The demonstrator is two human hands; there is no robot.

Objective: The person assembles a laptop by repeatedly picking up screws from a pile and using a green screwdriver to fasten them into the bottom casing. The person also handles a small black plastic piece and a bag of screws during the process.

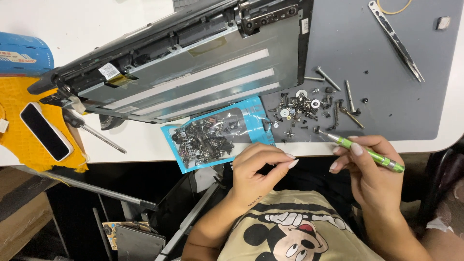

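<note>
The right hand [368, 166] holds a green screwdriver [368, 152] between its fingers, with the tip touching the loose screws [305, 108] on the grey mat [386, 63]. The left hand [258, 169] is loosely curled with thumb and forefinger pinched together (whether something small is between them I cannot tell), just beside the blue bag of screws [212, 137], below the opened laptop [188, 63].

A bright green screwdriver [369, 153] with a silver tip is showing against a dark grey mat [386, 53], where black and silver screws [309, 107] are lying. A light blue bag [217, 137] with a clear window is showing dark metal bits, on a white table [58, 19]. A yellow cloth [19, 101] is carrying a black-and-white phone [45, 130].
</note>
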